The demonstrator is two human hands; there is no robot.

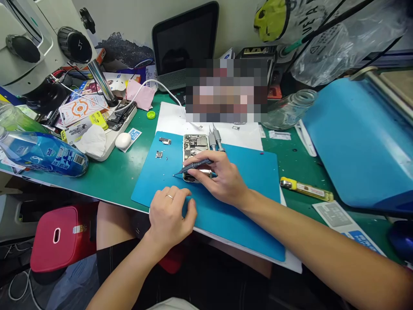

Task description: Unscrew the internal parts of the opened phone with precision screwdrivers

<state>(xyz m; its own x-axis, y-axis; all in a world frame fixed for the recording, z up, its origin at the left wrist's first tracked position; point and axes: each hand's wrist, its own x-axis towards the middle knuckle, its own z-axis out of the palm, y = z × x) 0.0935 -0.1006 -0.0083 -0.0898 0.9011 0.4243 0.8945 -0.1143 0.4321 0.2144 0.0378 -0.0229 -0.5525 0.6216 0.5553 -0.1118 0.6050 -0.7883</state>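
An opened phone [196, 144] lies on the blue mat [251, 181], its inner parts exposed. My right hand [222, 174] grips a slim dark screwdriver [197, 165] across the phone's lower part, partly covering it. The tool's tip points left and down, just beyond the phone's left edge, near tiny specks on the mat. My left hand [171, 213] rests at the mat's front edge with its fingers curled in, no object visible in it. Two small metal parts [165, 141] [159, 154] lie left of the phone. Two grey-tipped tools [214, 138] stand beside its upper right corner.
Bottles [48, 153], a white power strip [118, 129] and a microscope [77, 45] crowd the left. Behind are a dark screen [183, 38] and a blurred patch. On the right are a glass jar [290, 110], a yellow cutter [306, 189] and a large blue object [361, 137].
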